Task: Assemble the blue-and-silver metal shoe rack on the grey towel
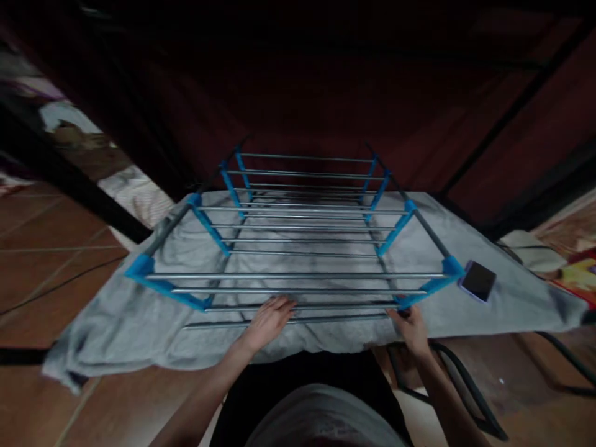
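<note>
A shoe rack (298, 275) of grey metal rods and blue plastic connectors lies on a grey cloth (298, 338) in front of me. Along its near edge runs one more metal rod (218, 325), with its left end free of any connector. My left hand (272, 320) is closed over this rod near its middle, fingertips close to the rack's lowest rod. At the near right corner, my right hand (412, 327) has its fingers bent around the rack's end, just below a blue connector (426, 292). The fingers hide the rod's right end and the exact grip.
To the right of the rack lies a phone (478, 281) on the cloth. Dark red panels (307, 93) rise directly behind the rack. Black metal legs (465, 379) stand at the lower right, and a cable (60, 285) crosses the tiled floor at left.
</note>
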`<control>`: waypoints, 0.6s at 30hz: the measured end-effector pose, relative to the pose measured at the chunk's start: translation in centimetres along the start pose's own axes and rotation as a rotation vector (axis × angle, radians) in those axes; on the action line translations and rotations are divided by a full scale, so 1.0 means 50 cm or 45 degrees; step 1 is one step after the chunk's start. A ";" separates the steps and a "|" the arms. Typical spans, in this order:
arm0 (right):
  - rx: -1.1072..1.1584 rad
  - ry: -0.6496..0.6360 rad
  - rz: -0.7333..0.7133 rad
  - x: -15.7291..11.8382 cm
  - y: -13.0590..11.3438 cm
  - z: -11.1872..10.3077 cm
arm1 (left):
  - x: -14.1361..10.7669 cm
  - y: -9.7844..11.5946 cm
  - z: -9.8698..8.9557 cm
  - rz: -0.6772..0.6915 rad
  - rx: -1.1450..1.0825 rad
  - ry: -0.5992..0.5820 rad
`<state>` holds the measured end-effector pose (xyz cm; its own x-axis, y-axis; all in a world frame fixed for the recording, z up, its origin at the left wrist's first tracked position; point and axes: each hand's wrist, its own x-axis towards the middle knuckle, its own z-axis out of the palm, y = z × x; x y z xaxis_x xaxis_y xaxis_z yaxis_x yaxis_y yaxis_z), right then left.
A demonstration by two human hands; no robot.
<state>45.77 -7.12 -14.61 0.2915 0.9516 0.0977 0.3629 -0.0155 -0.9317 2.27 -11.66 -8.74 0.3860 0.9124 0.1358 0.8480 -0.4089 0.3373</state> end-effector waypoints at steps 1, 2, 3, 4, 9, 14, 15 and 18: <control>0.039 -0.038 0.054 0.007 0.007 -0.004 | -0.004 0.000 -0.002 -0.015 -0.016 -0.007; 0.054 -0.072 0.101 0.013 0.011 -0.008 | -0.008 0.000 -0.003 -0.026 -0.033 -0.008; 0.055 -0.101 0.137 0.016 0.012 -0.013 | -0.013 0.000 -0.004 -0.032 -0.050 -0.004; 0.042 -0.123 0.162 0.019 0.009 -0.019 | -0.018 0.000 -0.004 -0.037 -0.066 0.005; -0.105 -0.259 0.205 0.041 -0.027 -0.054 | -0.027 -0.005 -0.004 -0.054 -0.102 -0.005; -0.249 -0.563 0.149 0.082 -0.068 -0.081 | -0.025 -0.013 -0.008 -0.053 -0.062 -0.026; -0.274 -0.600 0.133 0.087 -0.073 -0.083 | -0.026 -0.014 -0.008 -0.055 -0.056 -0.023; -0.345 -0.613 0.080 0.090 -0.081 -0.084 | -0.028 -0.016 -0.006 -0.074 -0.063 -0.007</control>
<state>49.32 -4.07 -8.91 -0.0940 0.9781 -0.1855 0.5912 -0.0951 -0.8009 0.95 -12.62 -8.91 0.3388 0.9344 0.1099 0.8499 -0.3541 0.3902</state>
